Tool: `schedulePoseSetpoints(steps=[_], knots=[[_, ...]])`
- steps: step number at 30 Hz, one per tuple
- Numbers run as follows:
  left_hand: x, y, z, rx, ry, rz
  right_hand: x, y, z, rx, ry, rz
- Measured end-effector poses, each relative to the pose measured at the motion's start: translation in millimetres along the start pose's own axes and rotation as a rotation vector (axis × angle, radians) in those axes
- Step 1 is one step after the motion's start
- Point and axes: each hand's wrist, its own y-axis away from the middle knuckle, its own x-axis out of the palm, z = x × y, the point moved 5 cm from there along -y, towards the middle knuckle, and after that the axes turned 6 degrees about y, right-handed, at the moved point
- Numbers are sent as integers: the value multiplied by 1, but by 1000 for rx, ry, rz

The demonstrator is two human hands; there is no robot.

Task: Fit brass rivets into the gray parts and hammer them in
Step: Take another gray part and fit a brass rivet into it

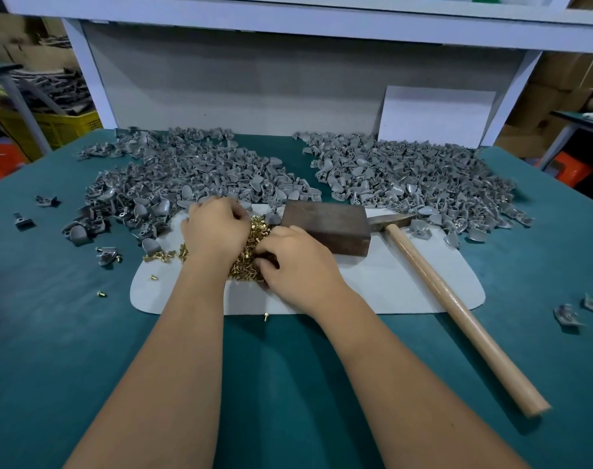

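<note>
I see both forearms reaching forward, bare, converging over the pile of brass rivets [254, 247]; left hand [215, 228] knuckles up, fingers curled down into the pile's far-left side, what they pinch is hidden, so I cannot tell if it grips anything; right hand [297, 262] palm down, fingers bent leftward into the rivets, thumb tucked, grip likewise hidden, cannot tell.

Rivets are small, shiny, gold-toned, short-shanked with flat heads; heaped on a white mat [373, 286], smooth, thin, rounded corners, lying on the teal table [51, 333], which has a matte felt-like top; stray rivets [158, 256] lie scattered at the mat's left edge, a few more off it on the teal.

Gray parts in two big heaps behind the mat: left heap [187, 174] and right heap [406, 177]; dull gray, cast-looking, with curved shell-like faces and small lugs with holes; loose gray pieces [579, 309] lie at the far right and a few at the far left.

Dark block [325, 226], rectangular, brownish, worn surface, sits on the mat just right of the rivets, near the right hand; hammer [457, 306] lies beside it, metal head against the block's right end, pale smooth wooden handle running diagonally toward the near right, crossing the mat edge.

White board [437, 116] leans upright against the gray back panel.
</note>
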Motion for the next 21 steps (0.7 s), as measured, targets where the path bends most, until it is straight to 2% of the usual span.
schedulePoseSetpoints(steps=[7,12,15,18,21], knots=[[-4,5,-4,-45,112,-56,0,0,2,21,-49,-2],[-10,7,-13,10,196,-146,-10,0,-8,103,-230,-136],[-9,10,-25,66,392,-163,-14,0,-13,128,-258,-199],[-3,12,-39,80,560,-105,-31,4,-23,195,-212,-438],[8,16,-52,69,665,9,-49,12,-44,374,-142,-659]])
